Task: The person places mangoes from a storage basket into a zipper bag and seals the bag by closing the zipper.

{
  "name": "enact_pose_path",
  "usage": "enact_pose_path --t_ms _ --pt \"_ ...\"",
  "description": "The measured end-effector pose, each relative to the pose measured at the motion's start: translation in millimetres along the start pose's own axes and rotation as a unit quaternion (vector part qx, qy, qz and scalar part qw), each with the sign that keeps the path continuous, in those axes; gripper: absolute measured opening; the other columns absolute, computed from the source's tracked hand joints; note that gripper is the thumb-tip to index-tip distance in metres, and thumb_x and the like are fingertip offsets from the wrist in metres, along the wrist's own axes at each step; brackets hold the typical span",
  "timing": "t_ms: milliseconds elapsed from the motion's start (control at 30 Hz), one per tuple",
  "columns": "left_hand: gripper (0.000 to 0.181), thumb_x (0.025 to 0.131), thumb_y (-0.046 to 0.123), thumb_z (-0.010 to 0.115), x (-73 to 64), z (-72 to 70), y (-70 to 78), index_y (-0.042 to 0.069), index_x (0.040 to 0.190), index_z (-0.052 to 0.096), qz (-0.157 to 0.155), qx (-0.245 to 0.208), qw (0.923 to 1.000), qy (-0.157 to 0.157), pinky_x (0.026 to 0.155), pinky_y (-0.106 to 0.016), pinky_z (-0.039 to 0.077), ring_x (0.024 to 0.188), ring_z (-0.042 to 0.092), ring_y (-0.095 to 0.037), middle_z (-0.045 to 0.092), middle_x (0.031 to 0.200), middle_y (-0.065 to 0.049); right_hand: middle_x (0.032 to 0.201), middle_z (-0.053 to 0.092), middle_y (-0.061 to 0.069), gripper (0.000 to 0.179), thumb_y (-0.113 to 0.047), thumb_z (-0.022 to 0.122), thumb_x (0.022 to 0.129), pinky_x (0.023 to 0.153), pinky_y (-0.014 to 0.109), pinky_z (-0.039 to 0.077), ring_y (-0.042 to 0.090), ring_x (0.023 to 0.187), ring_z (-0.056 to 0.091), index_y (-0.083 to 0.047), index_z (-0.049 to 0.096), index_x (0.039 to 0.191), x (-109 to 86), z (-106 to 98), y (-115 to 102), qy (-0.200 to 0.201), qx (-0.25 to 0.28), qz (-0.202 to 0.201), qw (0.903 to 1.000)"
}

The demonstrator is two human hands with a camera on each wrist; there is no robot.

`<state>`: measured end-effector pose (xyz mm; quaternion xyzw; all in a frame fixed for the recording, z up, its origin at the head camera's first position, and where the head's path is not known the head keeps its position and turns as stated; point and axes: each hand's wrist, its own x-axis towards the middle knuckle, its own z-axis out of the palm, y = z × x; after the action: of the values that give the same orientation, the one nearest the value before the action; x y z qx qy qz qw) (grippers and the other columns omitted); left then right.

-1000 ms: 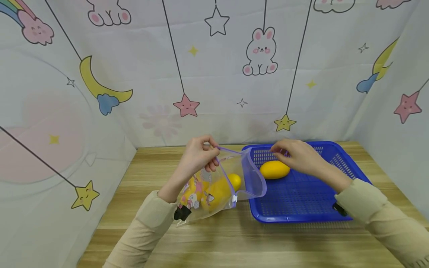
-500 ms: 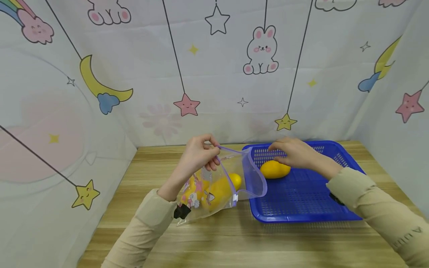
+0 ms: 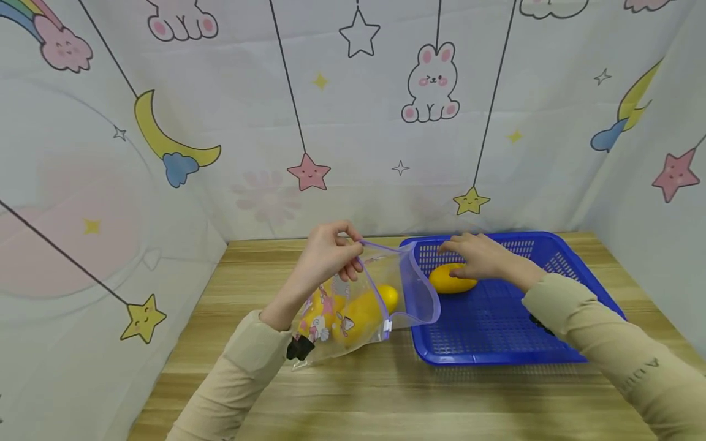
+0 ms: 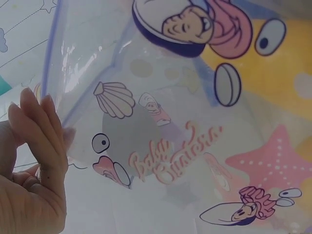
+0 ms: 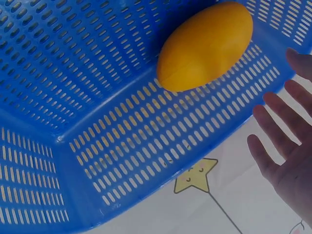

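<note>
My left hand (image 3: 332,254) pinches the purple-edged mouth of a clear printed zip bag (image 3: 353,306) and holds it up. Inside the bag lie yellow mangoes (image 3: 364,312), partly hidden by the print. A white slider (image 3: 387,328) sits at the near end of the bag's zip. The bag's open mouth faces the blue plastic basket (image 3: 496,359). One more mango (image 5: 207,46) lies in the basket by its left and far walls. My right hand (image 3: 482,257) hovers over it with fingers spread and nothing held. In the right wrist view the fingers (image 5: 275,122) are apart from the mango.
The basket stands on a wooden table (image 3: 353,398), on the right. A white cloth (image 3: 364,122) with cartoon prints hangs behind the table and at both sides. The bag's mouth overlaps the basket's left rim in the head view.
My right hand has come over the mango in the basket, its fingers now reaching past the mango's far side. My left hand and the bag have stayed in place.
</note>
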<state>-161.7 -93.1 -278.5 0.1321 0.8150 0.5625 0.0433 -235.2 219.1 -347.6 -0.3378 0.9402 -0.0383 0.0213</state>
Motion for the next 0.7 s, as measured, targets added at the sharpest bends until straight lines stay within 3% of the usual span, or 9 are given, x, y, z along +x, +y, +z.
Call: enact_pose_path --t_ms 233,700 --pt "0.009 0.088 0.003 0.055 -2.1 -0.8 0.1 0.001 0.094 0.062 -0.001 0.002 1.0000 -0.001 0.043 -0.031 0.054 0.041 0.059 -0.016 0.066 0.057 -0.007 0.123 0.062 0.014 0.050 -0.024 0.074 0.082 0.090 0.059 0.049 0.039 0.109 0.058 -0.011 0.058 0.128 4.4 12 1 -0.044 0.012 0.018 0.9988" --pt "0.009 0.089 0.003 0.056 -1.5 0.9 -1.9 0.002 0.095 0.062 -0.002 -0.002 1.0000 -0.003 0.044 -0.032 0.055 0.042 0.060 -0.017 0.066 0.058 -0.007 0.123 0.059 0.016 0.057 -0.025 0.077 0.076 0.089 0.062 0.049 0.040 0.107 0.058 -0.013 0.058 0.128 9.9 34 3 -0.051 0.007 0.034 0.9981"
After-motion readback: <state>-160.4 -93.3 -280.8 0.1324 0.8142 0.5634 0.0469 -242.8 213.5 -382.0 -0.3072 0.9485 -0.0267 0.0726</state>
